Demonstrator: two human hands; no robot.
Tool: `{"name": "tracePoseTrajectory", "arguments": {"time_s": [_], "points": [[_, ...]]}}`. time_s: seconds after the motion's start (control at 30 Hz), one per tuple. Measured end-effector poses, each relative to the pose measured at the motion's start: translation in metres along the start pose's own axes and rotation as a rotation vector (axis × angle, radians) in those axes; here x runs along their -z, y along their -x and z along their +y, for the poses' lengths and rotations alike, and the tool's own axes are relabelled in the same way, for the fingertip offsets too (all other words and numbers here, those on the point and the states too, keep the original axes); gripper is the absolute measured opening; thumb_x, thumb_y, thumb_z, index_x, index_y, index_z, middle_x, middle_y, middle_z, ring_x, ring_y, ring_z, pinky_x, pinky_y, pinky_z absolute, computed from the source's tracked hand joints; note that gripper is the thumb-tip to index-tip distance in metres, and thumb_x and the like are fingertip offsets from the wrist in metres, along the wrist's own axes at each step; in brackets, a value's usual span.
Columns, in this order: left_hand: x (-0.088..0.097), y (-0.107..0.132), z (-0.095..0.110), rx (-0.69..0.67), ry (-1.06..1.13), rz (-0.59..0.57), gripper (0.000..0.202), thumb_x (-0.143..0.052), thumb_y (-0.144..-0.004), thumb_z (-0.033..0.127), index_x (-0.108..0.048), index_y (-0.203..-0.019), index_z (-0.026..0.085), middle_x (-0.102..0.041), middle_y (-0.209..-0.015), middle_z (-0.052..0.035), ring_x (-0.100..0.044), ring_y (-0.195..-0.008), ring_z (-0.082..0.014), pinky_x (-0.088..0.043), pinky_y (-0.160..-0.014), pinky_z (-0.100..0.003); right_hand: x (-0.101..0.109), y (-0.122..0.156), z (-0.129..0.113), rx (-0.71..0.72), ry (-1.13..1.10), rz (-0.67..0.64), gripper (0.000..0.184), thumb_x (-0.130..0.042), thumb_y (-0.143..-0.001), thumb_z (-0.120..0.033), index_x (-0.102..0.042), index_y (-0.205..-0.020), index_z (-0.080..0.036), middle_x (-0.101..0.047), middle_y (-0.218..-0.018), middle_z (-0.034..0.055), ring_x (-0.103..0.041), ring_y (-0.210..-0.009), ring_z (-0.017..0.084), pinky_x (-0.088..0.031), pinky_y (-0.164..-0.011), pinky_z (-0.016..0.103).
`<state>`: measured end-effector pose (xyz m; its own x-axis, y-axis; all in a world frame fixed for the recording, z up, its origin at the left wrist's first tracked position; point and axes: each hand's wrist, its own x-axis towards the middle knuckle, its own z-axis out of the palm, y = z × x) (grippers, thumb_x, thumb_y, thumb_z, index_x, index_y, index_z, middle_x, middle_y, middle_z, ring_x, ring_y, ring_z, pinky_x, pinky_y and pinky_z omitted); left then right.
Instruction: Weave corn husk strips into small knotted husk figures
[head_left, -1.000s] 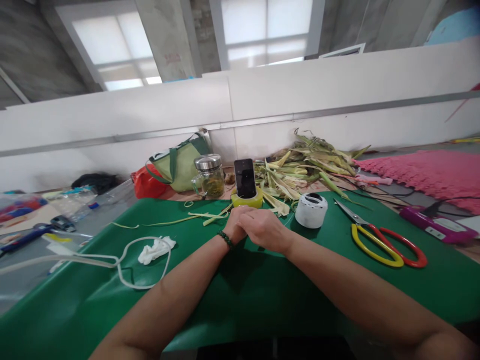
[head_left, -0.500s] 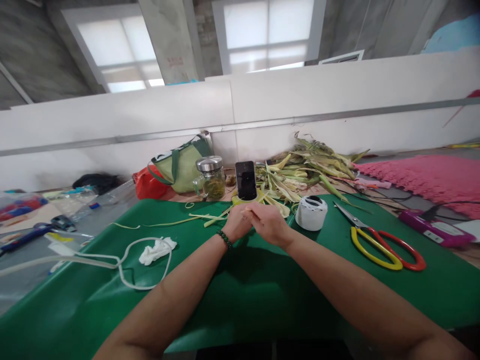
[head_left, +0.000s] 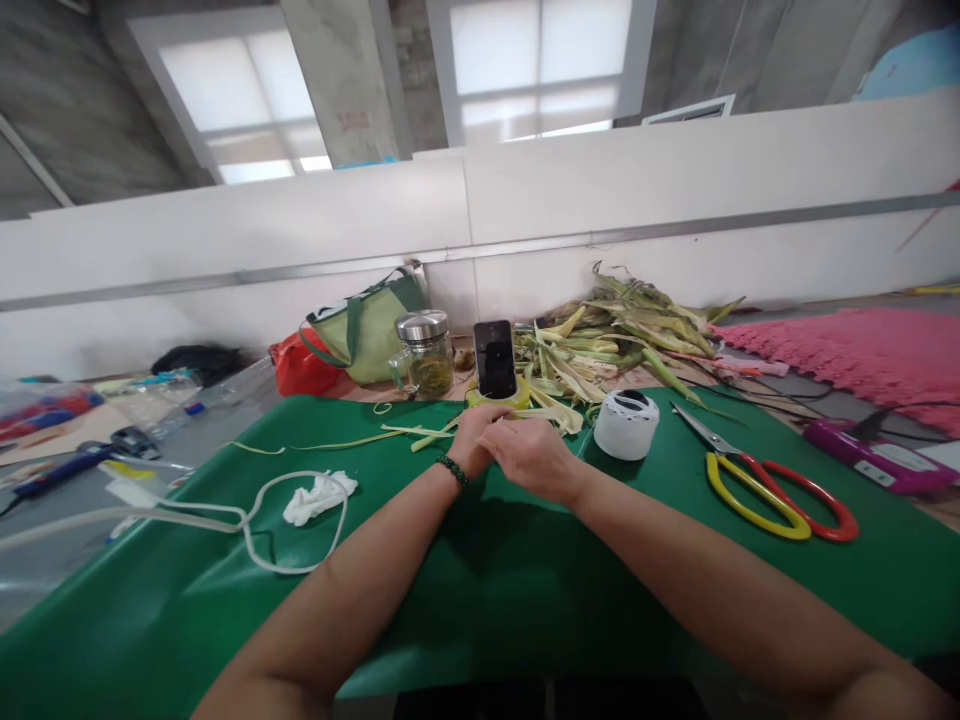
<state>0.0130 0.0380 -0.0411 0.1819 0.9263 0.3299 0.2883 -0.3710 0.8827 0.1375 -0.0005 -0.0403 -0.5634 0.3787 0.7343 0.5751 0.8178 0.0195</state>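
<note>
My left hand (head_left: 474,440) and my right hand (head_left: 534,458) meet over the green mat (head_left: 480,590), fingers curled and pressed together. A thin pale leaf strip (head_left: 517,416) shows at their fingertips. The left wrist wears a dark bead bracelet (head_left: 452,470). Just beyond the hands a black phone (head_left: 494,358) stands upright in a yellow tape roll (head_left: 496,398). A white roll (head_left: 625,423) sits to the right of my right hand.
A pile of green and yellow leaves (head_left: 607,335) lies at the back. Yellow and red scissors (head_left: 765,482) lie right. A glass jar (head_left: 424,352), green bag (head_left: 364,325), crumpled tissue (head_left: 319,497), white cord (head_left: 225,520) and pink mat (head_left: 862,350) surround.
Both hands stay together near the phone, shifting slightly; the fingers reworked the leaf strip between them. The camera tilted a little.
</note>
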Motion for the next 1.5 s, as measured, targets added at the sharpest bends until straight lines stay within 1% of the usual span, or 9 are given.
{"name": "tracePoseTrajectory", "arguments": {"time_s": [0.13, 0.2, 0.37, 0.5, 0.57, 0.7, 0.8, 1.03, 1.5], "points": [[0.014, -0.006, -0.005, 0.036, 0.082, 0.080, 0.018, -0.060, -0.072, 0.029, -0.068, -0.072, 0.013, -0.063, -0.064, -0.0031, -0.055, -0.063, -0.0152, -0.044, -0.061, -0.026, 0.011, -0.004, 0.016, -0.301, -0.102, 0.092, 0.025, -0.041, -0.093, -0.031, -0.059, -0.103, -0.015, -0.066, -0.083, 0.0080, -0.059, -0.074, 0.018, -0.042, -0.066, 0.027], [0.020, -0.006, -0.004, 0.095, 0.233, 0.050, 0.031, -0.059, -0.074, 0.040, -0.069, -0.084, 0.012, -0.060, -0.061, -0.0014, -0.054, -0.058, -0.0125, -0.043, -0.057, -0.024, 0.016, -0.006, 0.027, -0.419, -0.027, 0.112, 0.029, -0.044, -0.091, -0.036, -0.061, -0.099, -0.014, -0.065, -0.092, 0.0121, -0.058, -0.086, 0.022, -0.043, -0.074, 0.032], [0.022, 0.000, 0.003, 0.154, 0.415, -0.057, 0.043, -0.069, -0.066, 0.048, -0.070, -0.088, 0.012, -0.061, -0.064, -0.0012, -0.055, -0.061, -0.0111, -0.044, -0.060, -0.022, 0.017, -0.009, 0.041, -0.675, -0.245, -0.236, 0.043, -0.044, -0.089, -0.048, -0.066, -0.071, -0.016, -0.062, -0.066, 0.0042, -0.057, -0.065, 0.017, -0.041, -0.060, 0.028], [0.020, 0.000, 0.006, 0.135, 0.315, -0.058, 0.043, -0.073, -0.064, 0.047, -0.071, -0.089, 0.013, -0.061, -0.061, 0.0000, -0.054, -0.057, -0.0100, -0.042, -0.056, -0.021, 0.020, -0.009, 0.036, -0.596, -0.159, -0.050, 0.033, -0.063, -0.076, -0.047, -0.066, -0.089, -0.017, -0.065, -0.089, 0.0071, -0.058, -0.086, 0.021, -0.042, -0.070, 0.029], [0.020, -0.001, 0.007, 0.137, 0.298, -0.028, 0.041, -0.073, -0.063, 0.046, -0.071, -0.086, 0.013, -0.061, -0.061, 0.0003, -0.054, -0.057, -0.0100, -0.042, -0.056, -0.021, 0.022, -0.009, 0.033, -0.594, -0.086, -0.007, 0.032, -0.063, -0.075, -0.046, -0.064, -0.085, -0.016, -0.064, -0.089, 0.0082, -0.057, -0.087, 0.022, -0.041, -0.069, 0.029], [0.018, 0.000, 0.010, 0.119, 0.299, 0.007, 0.036, -0.074, -0.061, 0.044, -0.071, -0.082, 0.014, -0.068, -0.073, -0.0030, -0.060, -0.066, -0.0129, -0.047, -0.064, -0.024, 0.019, -0.011, 0.030, -0.673, -0.311, -0.199, 0.034, -0.051, -0.084, -0.044, -0.062, -0.067, -0.017, -0.059, -0.062, 0.0007, -0.054, -0.059, 0.013, -0.034, -0.053, 0.023], [0.019, 0.001, 0.015, 0.084, 0.236, -0.008, 0.034, -0.073, -0.062, 0.044, -0.070, -0.076, 0.013, -0.067, -0.067, -0.0030, -0.058, -0.063, -0.0132, -0.047, -0.061, -0.024, 0.015, -0.011, 0.031, -0.627, -0.472, -0.234, 0.031, -0.049, -0.086, -0.035, -0.064, -0.067, -0.017, -0.054, -0.055, -0.0022, -0.049, -0.050, 0.010, -0.031, -0.049, 0.021], [0.030, 0.002, 0.025, 0.067, 0.098, -0.157, 0.029, -0.072, -0.065, 0.041, -0.064, -0.059, 0.014, -0.058, -0.049, 0.0002, -0.050, -0.049, -0.0097, -0.043, -0.052, -0.022, 0.021, -0.005, 0.037, -0.455, -0.266, -0.218, 0.035, -0.053, -0.087, -0.032, -0.058, -0.055, -0.017, -0.043, -0.048, -0.0035, -0.038, -0.049, 0.009, -0.024, -0.050, 0.022], [0.025, 0.004, 0.018, 0.334, 0.306, -0.215, 0.034, -0.078, -0.061, 0.039, -0.065, -0.073, 0.011, -0.055, -0.053, 0.0033, -0.051, -0.050, -0.0069, -0.048, -0.054, -0.022, 0.020, 0.000, 0.048, -0.362, -0.116, -0.291, 0.033, -0.055, -0.086, -0.032, -0.060, -0.058, -0.018, -0.052, -0.052, -0.0017, -0.044, -0.051, 0.010, -0.023, -0.050, 0.022]]}}
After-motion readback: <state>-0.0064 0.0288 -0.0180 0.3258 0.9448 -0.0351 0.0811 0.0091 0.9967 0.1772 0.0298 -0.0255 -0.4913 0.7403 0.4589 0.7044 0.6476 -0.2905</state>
